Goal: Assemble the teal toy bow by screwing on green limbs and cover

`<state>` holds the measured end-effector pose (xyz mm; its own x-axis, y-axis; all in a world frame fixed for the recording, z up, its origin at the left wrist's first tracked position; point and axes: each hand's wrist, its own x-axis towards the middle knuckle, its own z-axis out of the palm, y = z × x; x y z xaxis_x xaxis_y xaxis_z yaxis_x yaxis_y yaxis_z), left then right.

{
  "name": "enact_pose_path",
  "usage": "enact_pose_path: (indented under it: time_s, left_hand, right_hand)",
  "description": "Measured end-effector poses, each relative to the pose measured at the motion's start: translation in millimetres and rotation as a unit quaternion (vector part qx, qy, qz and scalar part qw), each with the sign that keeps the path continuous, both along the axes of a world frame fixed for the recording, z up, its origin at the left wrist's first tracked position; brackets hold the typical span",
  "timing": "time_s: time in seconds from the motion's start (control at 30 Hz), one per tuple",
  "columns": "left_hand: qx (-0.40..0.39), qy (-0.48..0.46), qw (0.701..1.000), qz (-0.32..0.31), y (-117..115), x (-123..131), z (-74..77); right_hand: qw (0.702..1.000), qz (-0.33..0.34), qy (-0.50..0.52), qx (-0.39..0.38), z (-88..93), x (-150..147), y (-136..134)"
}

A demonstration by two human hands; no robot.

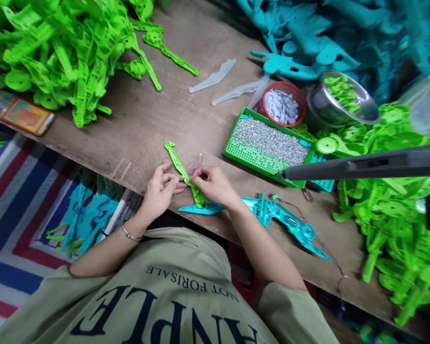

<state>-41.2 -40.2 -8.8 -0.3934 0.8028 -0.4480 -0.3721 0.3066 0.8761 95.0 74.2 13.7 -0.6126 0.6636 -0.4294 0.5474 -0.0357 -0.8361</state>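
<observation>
My left hand [160, 191] and my right hand [215, 185] meet over a long green plastic part [176, 161] lying on the brown worktable [136, 129]. Both pinch it near its middle, fingers closed on it. A thin red wire [198, 164] loops up beside my right fingers. Under my right wrist lies a teal plastic shell [272, 215] with thin wires trailing to the right. A metal bracelet sits on my left wrist.
A green tray of small screws [268, 143], a red basket of white bits [283, 105] and a steel bowl [344, 100] stand at right. Green part heaps [57, 48] lie left and right, teal ones [326, 33] behind. A grey power screwdriver [361, 165] hangs over the tray.
</observation>
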Motion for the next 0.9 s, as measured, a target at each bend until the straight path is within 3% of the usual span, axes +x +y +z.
enact_pose_path:
  time_s: [0.3,0.7,0.9]
  left_hand:
    - [0.033,-0.101,0.994,0.004,6.2,16.5,-0.4]
    - [0.04,-0.081,0.996,-0.005,8.1,18.2,-3.6]
    - [0.023,-0.076,0.997,0.021,11.2,21.9,-1.9]
  right_hand:
    - [1.0,-0.009,0.009,0.015,4.2,5.1,-6.7]
    - [0.999,-0.012,-0.008,0.047,13.4,10.1,-13.6]
    - [0.997,-0.014,0.021,0.077,12.8,16.4,-21.2]
